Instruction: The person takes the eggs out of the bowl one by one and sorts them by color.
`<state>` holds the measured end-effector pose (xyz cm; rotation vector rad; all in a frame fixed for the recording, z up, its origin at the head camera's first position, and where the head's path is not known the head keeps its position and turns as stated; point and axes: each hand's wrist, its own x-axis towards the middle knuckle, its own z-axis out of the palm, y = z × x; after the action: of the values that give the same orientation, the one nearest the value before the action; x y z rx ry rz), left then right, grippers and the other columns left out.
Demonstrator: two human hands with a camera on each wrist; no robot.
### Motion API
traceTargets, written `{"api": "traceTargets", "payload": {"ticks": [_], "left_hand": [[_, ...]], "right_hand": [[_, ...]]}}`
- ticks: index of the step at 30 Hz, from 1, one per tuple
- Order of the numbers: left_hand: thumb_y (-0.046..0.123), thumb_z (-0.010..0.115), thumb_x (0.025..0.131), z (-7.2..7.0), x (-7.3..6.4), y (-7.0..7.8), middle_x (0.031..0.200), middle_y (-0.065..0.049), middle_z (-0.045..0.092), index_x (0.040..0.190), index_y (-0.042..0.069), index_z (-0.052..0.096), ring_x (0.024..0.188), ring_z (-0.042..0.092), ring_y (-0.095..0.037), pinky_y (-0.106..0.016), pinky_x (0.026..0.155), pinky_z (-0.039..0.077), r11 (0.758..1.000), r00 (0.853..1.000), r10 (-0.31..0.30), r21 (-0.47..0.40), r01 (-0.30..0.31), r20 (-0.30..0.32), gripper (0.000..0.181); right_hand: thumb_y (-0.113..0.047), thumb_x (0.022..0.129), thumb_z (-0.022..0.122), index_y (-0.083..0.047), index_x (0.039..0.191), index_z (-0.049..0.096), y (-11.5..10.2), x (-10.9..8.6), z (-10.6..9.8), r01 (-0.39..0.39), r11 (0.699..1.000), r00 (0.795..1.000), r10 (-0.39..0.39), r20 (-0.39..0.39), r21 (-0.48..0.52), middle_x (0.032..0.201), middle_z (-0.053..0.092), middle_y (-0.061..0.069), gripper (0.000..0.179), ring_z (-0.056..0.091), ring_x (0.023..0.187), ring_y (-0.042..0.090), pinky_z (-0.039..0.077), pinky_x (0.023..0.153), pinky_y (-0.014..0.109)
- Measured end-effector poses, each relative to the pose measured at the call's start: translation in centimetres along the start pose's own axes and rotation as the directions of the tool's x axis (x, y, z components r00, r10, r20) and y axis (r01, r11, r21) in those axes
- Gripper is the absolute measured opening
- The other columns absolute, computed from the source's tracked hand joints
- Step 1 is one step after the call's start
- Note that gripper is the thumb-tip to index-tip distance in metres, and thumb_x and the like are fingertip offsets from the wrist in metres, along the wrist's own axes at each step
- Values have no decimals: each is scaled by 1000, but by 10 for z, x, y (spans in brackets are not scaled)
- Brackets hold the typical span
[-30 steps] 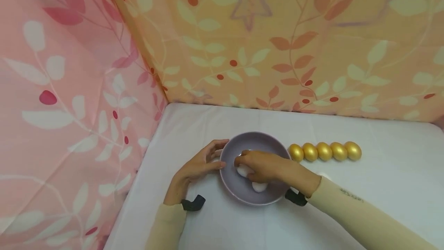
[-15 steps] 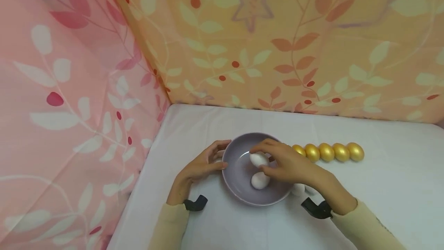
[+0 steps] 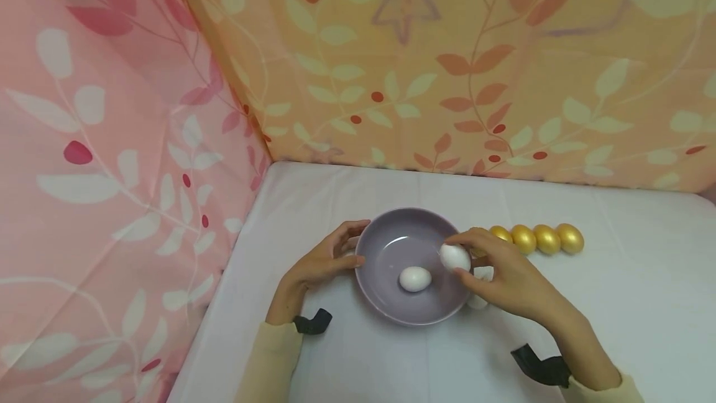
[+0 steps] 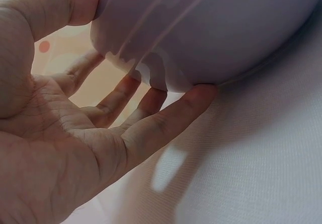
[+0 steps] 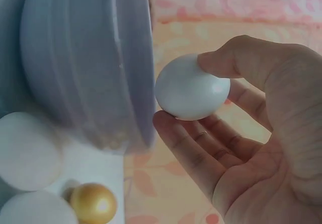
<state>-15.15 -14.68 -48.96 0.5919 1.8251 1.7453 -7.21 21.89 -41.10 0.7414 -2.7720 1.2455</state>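
My right hand (image 3: pixel 503 275) pinches a white egg (image 3: pixel 455 257) between thumb and fingertips, at the right rim of the lilac bowl (image 3: pixel 386 300). In the right wrist view the egg (image 5: pixel 191 88) sits level with the bowl's mouth, the thumb on one side and fingers on the other. A second white egg (image 3: pixel 415 279) lies on the bowl's floor. Against the bowl's left side rests my left hand (image 3: pixel 321 260), thumb tip at the rim. The left wrist view has its spread, fairly straight fingertips touching the outer wall of the bowl (image 4: pixel 211 38).
Several golden eggs (image 3: pixel 547 239) stand in a row right of the bowl, partly behind my right hand. White eggs (image 5: pixel 27 151) lie on the white cloth (image 3: pixel 347 359) close by the bowl's right side. Patterned cloth walls (image 3: pixel 358 67) border the table at the back and left.
My right hand has picked up a white egg from inside the bowl and carried it right to the rim, leaving one egg inside. The left hand has stayed at the bowl.
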Motion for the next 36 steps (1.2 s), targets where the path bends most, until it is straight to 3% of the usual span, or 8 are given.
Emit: {"api": "traceTargets", "payload": {"ticks": [7,13,21,27,32,34,36], "left_hand": [[7,75,97,0,-1,0,164,-8,43,160,21,41,150,46,-32,-31,113,46,1000,1000,6,-7,-6,0,73],[9,75,97,0,-2,-1,164,-8,43,160,22,41,150,45,-32,-31,111,48,1000,1000,2,-11,-2,-5,73],[7,74,97,3,-2,0,164,-7,43,160,23,41,151,44,-32,-32,111,47,1000,1000,-12,-20,12,-11,72],[7,73,98,3,-2,-2,164,-8,43,160,22,40,152,43,-33,-30,112,47,1000,1000,-8,-14,8,0,72],[6,73,97,-1,0,0,164,-7,43,160,22,42,151,44,-33,-29,111,47,1000,1000,6,-12,-6,-6,72],[5,72,97,-2,0,-1,164,-7,43,160,22,42,151,44,-32,-28,111,47,1000,1000,8,-12,-8,-7,72],[5,72,97,-1,0,-3,164,-8,43,160,21,41,151,44,-32,-29,111,47,1000,1000,4,-17,-5,-4,72]], "right_hand": [[-5,89,84,-17,134,65,10,-19,-3,-43,997,995,49,-89,68,126,68,-3,50,64,110,-3,62,83,23],[-1,87,84,-12,134,63,16,-37,-14,-94,994,980,103,-172,58,128,65,-2,53,58,114,-12,58,83,14],[0,90,82,-9,140,62,37,-66,-32,-174,983,952,183,-246,54,132,59,-27,55,56,116,-17,53,84,6],[-7,94,80,-7,142,61,56,-83,-42,-249,968,934,251,-256,40,133,55,-34,51,53,116,-23,52,82,4],[-17,97,79,-10,143,61,70,-91,-51,-356,934,900,350,-260,25,125,52,-41,50,51,109,-29,52,76,3],[-21,98,78,-10,145,60,76,-95,-54,-404,915,885,394,-247,14,126,59,-32,51,50,105,-31,52,73,4],[-23,98,78,-8,145,59,80,-99,-55,-432,902,878,420,-229,-2,130,69,-12,53,48,103,-33,52,72,5]]}}
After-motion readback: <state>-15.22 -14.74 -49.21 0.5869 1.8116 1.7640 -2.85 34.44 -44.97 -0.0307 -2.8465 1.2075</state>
